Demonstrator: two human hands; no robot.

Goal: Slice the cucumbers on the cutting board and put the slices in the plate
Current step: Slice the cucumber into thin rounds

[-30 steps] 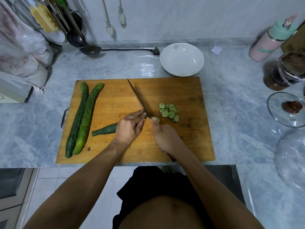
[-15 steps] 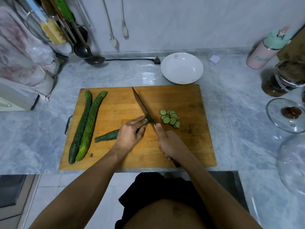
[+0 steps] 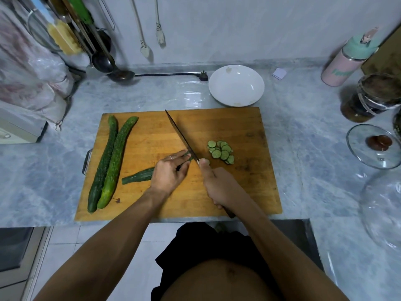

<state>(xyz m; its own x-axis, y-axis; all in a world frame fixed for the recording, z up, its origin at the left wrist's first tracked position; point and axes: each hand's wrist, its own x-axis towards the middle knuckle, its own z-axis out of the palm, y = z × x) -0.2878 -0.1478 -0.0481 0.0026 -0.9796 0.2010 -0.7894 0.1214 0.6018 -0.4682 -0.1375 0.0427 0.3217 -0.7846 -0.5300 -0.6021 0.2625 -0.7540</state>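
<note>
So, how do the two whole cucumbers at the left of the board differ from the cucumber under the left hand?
The two long whole green cucumbers lie untouched and uncut; the short dark green cucumber piece is partly sliced and held by the left hand. The whole ones run along the wooden cutting board's left edge; the piece lies crosswise, against the knife blade. All rest on the board.

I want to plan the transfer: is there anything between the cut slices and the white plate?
Nothing visible. Between the slices and the plate lies only bare cutting board; the knife stands to their left.
</note>
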